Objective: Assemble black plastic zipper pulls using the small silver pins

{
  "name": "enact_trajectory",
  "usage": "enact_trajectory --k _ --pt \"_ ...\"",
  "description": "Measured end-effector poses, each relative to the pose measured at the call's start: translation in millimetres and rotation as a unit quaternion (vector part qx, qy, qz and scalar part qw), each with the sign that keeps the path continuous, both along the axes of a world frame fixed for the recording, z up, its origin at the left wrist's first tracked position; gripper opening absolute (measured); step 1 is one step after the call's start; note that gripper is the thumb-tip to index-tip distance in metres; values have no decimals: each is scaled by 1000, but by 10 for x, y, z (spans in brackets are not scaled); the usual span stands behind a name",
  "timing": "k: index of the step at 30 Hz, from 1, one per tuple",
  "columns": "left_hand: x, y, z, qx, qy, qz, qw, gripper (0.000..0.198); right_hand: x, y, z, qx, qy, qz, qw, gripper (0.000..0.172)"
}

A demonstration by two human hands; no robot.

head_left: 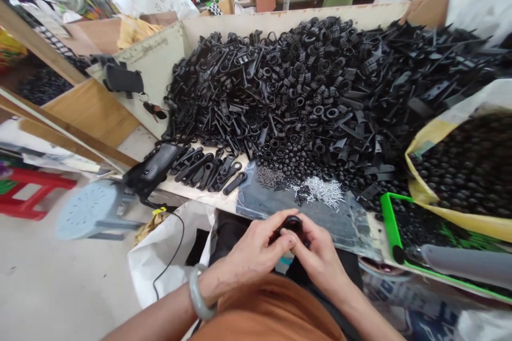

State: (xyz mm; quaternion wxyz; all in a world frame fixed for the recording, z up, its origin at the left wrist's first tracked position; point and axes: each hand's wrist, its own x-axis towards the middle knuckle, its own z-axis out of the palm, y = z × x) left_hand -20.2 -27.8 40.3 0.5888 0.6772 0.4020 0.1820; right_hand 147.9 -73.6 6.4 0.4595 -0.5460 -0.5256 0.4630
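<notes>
My left hand [256,248] and my right hand [318,256] meet over my lap at the bench's front edge. Both are closed round a small black plastic part [293,222], fingers and thumbs pinching it from either side. A pale bangle [198,295] sits on my left wrist. Just beyond the hands lie a heap of small metal pins [322,191] and a patch of darker screws [270,177] on a plastic sheet. A row of flat black arm pieces [208,170] lies to the left of them.
A huge heap of black plastic parts [320,90] fills the bench. A yellow bag of black round pieces [472,170] stands at right, a green tray [390,224] below it. A grey stool [86,210] and white sack [168,256] stand left. Two people sit at the back.
</notes>
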Motion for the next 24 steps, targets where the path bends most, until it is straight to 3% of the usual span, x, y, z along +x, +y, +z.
enact_trajectory --k 4,7,9,11,13,15,19,24 --pt "41 29 -30 -40 -89 22 995 50 -9 128 64 -28 79 -22 996 29" --pt "10 77 0 -50 -153 31 986 70 55 279 155 -81 209 -47 973 42" --pt "-40 100 46 -26 -137 67 988 74 97 347 222 -82 237 -69 966 47" --pt "-84 99 93 11 -89 84 992 56 106 371 286 -63 229 -71 969 48" --pt "-98 64 122 45 -44 59 996 32 72 354 342 -47 223 -70 971 48" --pt "-79 -2 132 80 -22 49 995 21 10 311 383 -32 219 -67 973 47" --pt "-40 -170 163 108 -33 91 989 20 -97 167 410 -8 189 -62 980 47" --pt "-150 -372 293 117 -85 57 988 25 -86 -83 380 -21 130 -16 991 49"
